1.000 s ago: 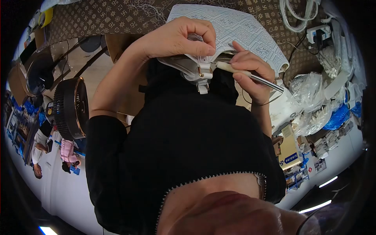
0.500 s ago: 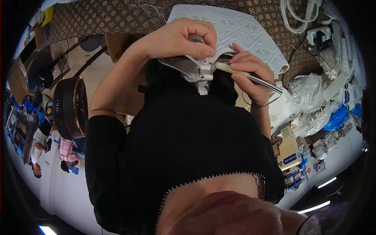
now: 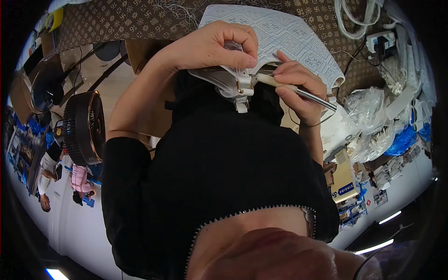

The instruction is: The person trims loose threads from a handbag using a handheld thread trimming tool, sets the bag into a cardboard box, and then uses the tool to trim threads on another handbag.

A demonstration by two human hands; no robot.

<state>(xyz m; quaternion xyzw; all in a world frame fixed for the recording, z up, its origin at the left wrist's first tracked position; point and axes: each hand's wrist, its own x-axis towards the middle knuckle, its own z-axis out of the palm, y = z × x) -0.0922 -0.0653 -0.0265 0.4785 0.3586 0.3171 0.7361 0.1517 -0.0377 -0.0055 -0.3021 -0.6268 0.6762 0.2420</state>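
My left hand (image 3: 226, 46) is closed, thumb against forefinger, over the top of a white bag-like piece (image 3: 224, 79); what lies between its fingertips is too small to make out. Just below the thumb runs a white strap (image 3: 243, 84) with gold-coloured buckles. My right hand (image 3: 303, 86) grips a pen-like tool (image 3: 315, 99) with a cream front and a silver metal shaft. Its thin tip points at the strap, close to the left thumb. A dark zipper (image 3: 269, 68) shows between both hands. Clear plastic film (image 3: 232, 45) is partly hidden under the left hand.
A pale blue patterned sheet (image 3: 284, 35) lies on the brown patterned cover (image 3: 130, 23) beyond my hands. Clear plastic bags (image 3: 366, 109), a power socket (image 3: 380, 42) and a yellow box (image 3: 344, 175) are at right. A black fan (image 3: 84, 128) stands at left; two people are behind it.
Both hands, the tool and the white piece stay almost exactly where they were. The view has barely shifted.
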